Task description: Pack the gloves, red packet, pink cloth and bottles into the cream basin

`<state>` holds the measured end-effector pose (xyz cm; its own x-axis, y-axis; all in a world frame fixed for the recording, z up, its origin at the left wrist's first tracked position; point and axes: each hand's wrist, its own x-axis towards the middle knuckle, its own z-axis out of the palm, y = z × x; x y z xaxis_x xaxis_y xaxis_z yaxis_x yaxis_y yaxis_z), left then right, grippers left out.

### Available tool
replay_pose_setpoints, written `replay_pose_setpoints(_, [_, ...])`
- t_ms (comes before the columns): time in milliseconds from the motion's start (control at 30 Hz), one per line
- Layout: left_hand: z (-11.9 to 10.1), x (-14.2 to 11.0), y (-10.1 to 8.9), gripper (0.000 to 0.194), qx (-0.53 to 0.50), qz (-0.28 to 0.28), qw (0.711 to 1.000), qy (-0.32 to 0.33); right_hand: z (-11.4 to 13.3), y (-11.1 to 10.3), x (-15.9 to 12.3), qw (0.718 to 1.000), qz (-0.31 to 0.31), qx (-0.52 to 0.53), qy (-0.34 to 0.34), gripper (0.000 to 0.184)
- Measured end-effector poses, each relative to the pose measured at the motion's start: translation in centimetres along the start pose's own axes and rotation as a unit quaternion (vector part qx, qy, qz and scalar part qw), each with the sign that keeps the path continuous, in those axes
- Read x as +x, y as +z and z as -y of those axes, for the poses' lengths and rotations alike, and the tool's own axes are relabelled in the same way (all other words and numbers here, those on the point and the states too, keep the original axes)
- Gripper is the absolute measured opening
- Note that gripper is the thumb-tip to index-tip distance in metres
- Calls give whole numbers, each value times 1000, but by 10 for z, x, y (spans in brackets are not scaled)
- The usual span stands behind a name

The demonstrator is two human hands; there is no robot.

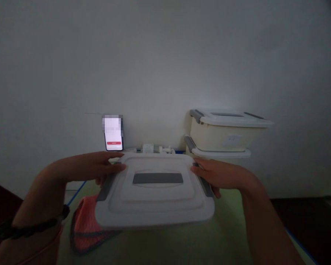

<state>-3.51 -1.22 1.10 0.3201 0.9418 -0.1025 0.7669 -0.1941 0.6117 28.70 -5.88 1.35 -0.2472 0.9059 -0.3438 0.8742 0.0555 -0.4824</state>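
A white lidded storage box (160, 206) with a grey handle strip on its lid is in front of me, seen from above. My left hand (107, 167) grips its left side, thumb on the lid and fingers curled down by the grey side latch. On the opposite side my right hand (209, 173) holds it the same way, thumb on the lid's edge. Both hands are closed on the box. The lid hides most of the box's body. Partly under its left front corner lies a pink cloth (85, 221) with a grey border.
Two similar storage boxes (220, 136) are stacked against the wall at the right. A lit phone (114, 136) leans upright on the wall at the left. Small white items (151, 148) lie behind the lid. The table (165, 246) has a greenish cover and blue edge.
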Motion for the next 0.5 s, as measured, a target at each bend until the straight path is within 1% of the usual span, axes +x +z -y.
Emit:
replay_pose_setpoints(33, [-1, 0, 0, 70, 11, 12, 1000, -11, 0, 2, 0, 1000, -13, -7, 0, 34])
replay_pose_setpoints(67, [-2, 1, 0, 73, 24, 52, 998, -26, 0, 5, 0, 999, -31, -12, 0, 36])
replay_pose_setpoints(100, [-3, 2, 0, 75, 39, 69, 996, -32, -1, 8, 1, 999, -53, -13, -2, 38])
replay_pose_setpoints(233, [2, 6, 5, 73, 79, 36, 996, -30, -10, 27, 7, 985, -167, 34, -25, 45])
replay_pose_setpoints(300, [7, 7, 12, 69, 59, -3, 998, -11, -18, 38, 12, 977, -188, 91, -44, 48])
replay_pose_setpoints(333, [10, 7, 17, 65, 31, -25, 999, 12, -23, 44, 15, 966, -198, 156, -59, 48])
replay_pose_setpoints(367, [13, 6, 23, 64, -6, -43, 998, 35, -27, 49, 18, 947, -206, 236, -68, 48])
replay_pose_setpoints(433, [18, 3, 37, 67, -122, -48, 989, 66, -36, 59, 24, 899, -201, 381, -80, 50])
replay_pose_setpoints(500, [20, -3, 53, 69, -233, -71, 968, 66, -41, 66, 28, 868, -187, 452, -82, 52])
